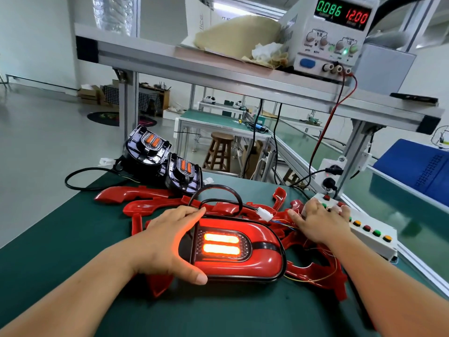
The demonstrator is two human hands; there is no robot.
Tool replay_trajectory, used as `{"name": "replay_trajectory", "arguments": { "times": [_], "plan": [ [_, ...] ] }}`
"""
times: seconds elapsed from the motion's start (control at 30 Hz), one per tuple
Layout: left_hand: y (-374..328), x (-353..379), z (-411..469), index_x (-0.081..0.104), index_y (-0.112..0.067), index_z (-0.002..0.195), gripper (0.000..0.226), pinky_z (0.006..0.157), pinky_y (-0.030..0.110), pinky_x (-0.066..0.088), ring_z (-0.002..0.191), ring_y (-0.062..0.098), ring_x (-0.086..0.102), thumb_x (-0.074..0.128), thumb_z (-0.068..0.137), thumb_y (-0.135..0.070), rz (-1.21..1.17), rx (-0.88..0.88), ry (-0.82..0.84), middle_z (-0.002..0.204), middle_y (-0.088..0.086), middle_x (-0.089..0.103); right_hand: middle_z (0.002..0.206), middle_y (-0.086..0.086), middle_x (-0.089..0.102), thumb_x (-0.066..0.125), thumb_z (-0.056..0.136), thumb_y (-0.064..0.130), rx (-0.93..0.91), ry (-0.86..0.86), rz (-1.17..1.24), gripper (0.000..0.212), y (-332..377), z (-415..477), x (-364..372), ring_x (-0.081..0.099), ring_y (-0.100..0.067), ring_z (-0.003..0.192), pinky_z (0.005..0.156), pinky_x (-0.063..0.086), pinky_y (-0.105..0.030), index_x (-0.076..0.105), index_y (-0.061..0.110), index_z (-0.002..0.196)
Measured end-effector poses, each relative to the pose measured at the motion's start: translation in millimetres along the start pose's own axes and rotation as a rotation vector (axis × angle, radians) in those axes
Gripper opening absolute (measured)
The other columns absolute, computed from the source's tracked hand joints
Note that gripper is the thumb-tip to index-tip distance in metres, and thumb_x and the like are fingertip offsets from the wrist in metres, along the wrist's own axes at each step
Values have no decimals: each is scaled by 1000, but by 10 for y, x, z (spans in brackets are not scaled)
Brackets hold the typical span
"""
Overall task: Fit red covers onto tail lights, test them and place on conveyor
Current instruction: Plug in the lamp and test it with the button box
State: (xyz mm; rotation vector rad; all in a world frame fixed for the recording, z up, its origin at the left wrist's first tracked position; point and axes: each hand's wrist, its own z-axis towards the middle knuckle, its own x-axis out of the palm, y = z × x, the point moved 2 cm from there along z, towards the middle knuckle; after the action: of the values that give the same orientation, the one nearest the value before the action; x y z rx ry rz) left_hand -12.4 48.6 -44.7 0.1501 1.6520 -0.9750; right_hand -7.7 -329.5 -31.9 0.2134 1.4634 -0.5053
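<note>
A tail light with its red cover (262,261) lies on the green bench, two orange bars lit inside it. My left hand (167,242) grips its left end, fingers over the top edge and thumb under the near edge. My right hand (318,221) rests on the white button box (379,242), fingers pressing buttons at its far end. The light's black cable loops back to a white plug (264,213). Several loose red covers (136,194) lie around and under the light. Two uncovered black tail lights (148,148) (183,175) stand behind.
A power supply (332,35) on the upper shelf reads 0.086 and 12.00; red and black leads drop from it toward the button box. The glassy green conveyor (388,203) runs along the right. A blue crate (420,169) sits beyond it.
</note>
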Motion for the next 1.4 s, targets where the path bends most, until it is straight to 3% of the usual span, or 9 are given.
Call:
{"name": "replay_trajectory", "arguments": {
  "times": [0.33,0.5,0.63,0.9,1.03,1.2,1.4],
  "plan": [
    [6,-6,-15,-3,-47,153,141,123,38,12,145,5,2,66,37,-90,-16,-16,7,147,-34,3,152,0,38,9,83,82,-9,14,-1,82,-13,-3,-4,31,-40,139,115,1,-58,42,25,131],
    [-51,-29,-28,-6,-46,153,138,120,35,8,143,4,1,71,45,-84,-8,-24,35,147,-33,0,151,-3,40,12,85,80,5,12,42,78,8,29,-34,20,-37,144,115,2,-59,46,23,128],
    [-96,-35,-55,-7,-45,153,132,119,35,8,141,2,1,80,56,-72,-11,-31,29,149,-33,-2,144,-3,46,17,86,77,-5,-44,100,71,52,17,-28,34,-26,138,111,13,-58,47,21,120],
    [-102,-40,-52,-6,-47,152,133,122,38,9,145,8,0,79,54,-72,-26,-45,36,150,-32,0,143,-6,47,17,84,80,4,-42,110,75,34,9,-17,40,-29,133,107,24,-58,46,21,120],
    [-104,-43,-48,-7,-47,153,133,121,36,7,144,5,-1,78,54,-74,-17,-35,32,150,-32,-1,152,-4,37,15,84,80,32,-55,98,77,37,-13,37,24,-38,141,110,17,-60,41,22,128],
    [-85,-35,-48,-6,-46,153,138,122,35,6,144,4,0,69,43,-83,-10,-36,31,149,-31,1,160,-5,23,9,83,80,32,-20,95,86,43,-31,47,18,-45,143,113,14,-61,34,23,141],
    [-65,-24,-18,-3,-42,154,141,121,27,2,141,-4,0,64,37,-85,32,-8,-9,142,-33,4,153,-8,36,3,79,83,-2,-44,15,92,33,-58,-12,34,-42,137,111,23,-56,37,21,137]
  ]
}}
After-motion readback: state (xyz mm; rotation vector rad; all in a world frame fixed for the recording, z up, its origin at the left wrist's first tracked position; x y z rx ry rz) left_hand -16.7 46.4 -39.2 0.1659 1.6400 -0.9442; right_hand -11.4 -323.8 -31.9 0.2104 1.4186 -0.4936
